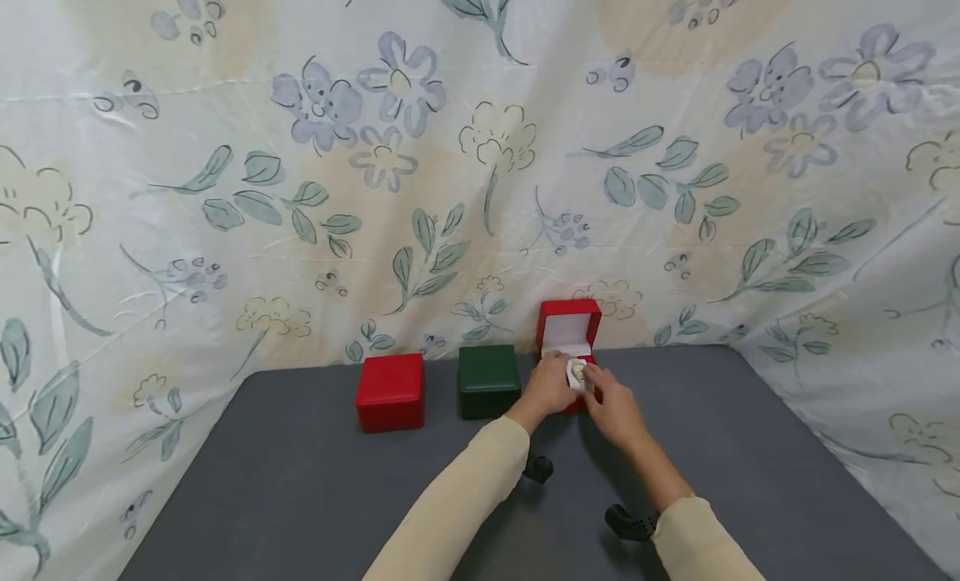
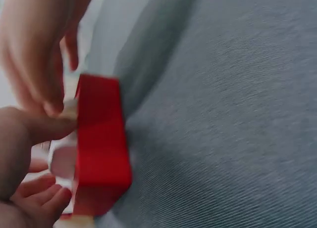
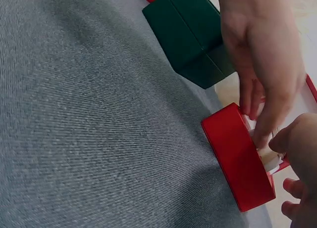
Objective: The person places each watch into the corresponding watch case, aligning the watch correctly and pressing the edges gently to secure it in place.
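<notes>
While the head view takes in the whole grey table (image 1: 300,498) with its floral cloth backdrop (image 1: 225,189), only the wrist views show the fingers at close range. An open red box (image 1: 570,331), its lid raised and white lining exposed, is seen at the rear of the table, just beside a closed green box (image 1: 488,381); a closed red box (image 1: 390,392) is set further left. A small pale item (image 1: 578,371), too small to identify, is pinched over the open box by the left hand (image 1: 550,387) and the right hand (image 1: 613,406), both arms stretched forward in cream sleeves. From the right wrist, the left hand's fingers (image 3: 257,102) are shown curled over the box's red rim. Bare table is left in front and to the right.
</notes>
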A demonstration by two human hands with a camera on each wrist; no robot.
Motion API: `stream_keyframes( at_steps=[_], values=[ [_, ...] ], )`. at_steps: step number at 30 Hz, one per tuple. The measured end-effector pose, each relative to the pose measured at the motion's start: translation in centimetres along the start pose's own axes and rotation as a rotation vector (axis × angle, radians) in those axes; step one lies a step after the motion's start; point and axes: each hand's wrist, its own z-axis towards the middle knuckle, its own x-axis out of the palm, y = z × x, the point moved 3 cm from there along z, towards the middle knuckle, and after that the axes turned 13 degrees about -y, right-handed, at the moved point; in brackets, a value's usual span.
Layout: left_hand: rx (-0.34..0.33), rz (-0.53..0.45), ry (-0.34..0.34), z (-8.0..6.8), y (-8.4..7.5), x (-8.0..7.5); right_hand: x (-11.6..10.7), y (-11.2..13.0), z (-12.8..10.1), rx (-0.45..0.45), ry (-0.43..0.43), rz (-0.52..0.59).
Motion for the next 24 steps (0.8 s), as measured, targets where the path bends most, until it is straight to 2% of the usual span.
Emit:
stream_keyframes(
  at_steps=[4, 7, 10, 13, 15, 17, 19, 21, 24],
  values=[
    [0.006, 0.072, -0.068, -0.5, -0.3, 0.0, 0.5, 0.0, 0.2, 0.008, 0.035, -0.031],
    [0.010, 0.117, -0.090, -0.6, -0.2, 0.1, 0.7, 0.2, 0.3, 0.021, 0.058, -0.073],
    [0.012, 0.120, -0.071, -0.6, -0.2, 0.4, 0.7, 0.4, 0.6, 0.035, 0.070, -0.113],
    [0.011, 0.094, -0.020, -0.7, -0.1, 0.5, 0.7, 0.4, 0.6, 0.050, 0.089, -0.131],
    [0.012, 0.065, 0.012, -0.9, -0.2, 0.4, 0.8, 0.2, 0.5, 0.059, 0.089, -0.107],
    [-0.003, 0.028, 0.005, -0.9, -0.2, 0.1, 0.9, -0.3, 0.3, 0.067, 0.062, -0.034],
    [-0.035, -0.026, -0.047, -0.7, -0.2, -0.6, 0.9, -0.7, -0.1, 0.099, 0.024, 0.058],
    [-0.097, -0.095, -0.136, -0.3, 0.0, -1.5, 0.9, -1.2, -0.4, 0.137, -0.032, 0.132],
    [-0.188, -0.174, -0.272, 0.9, 0.2, -3.0, 0.8, -1.8, -0.7, 0.243, -0.039, 0.202]
  ],
)
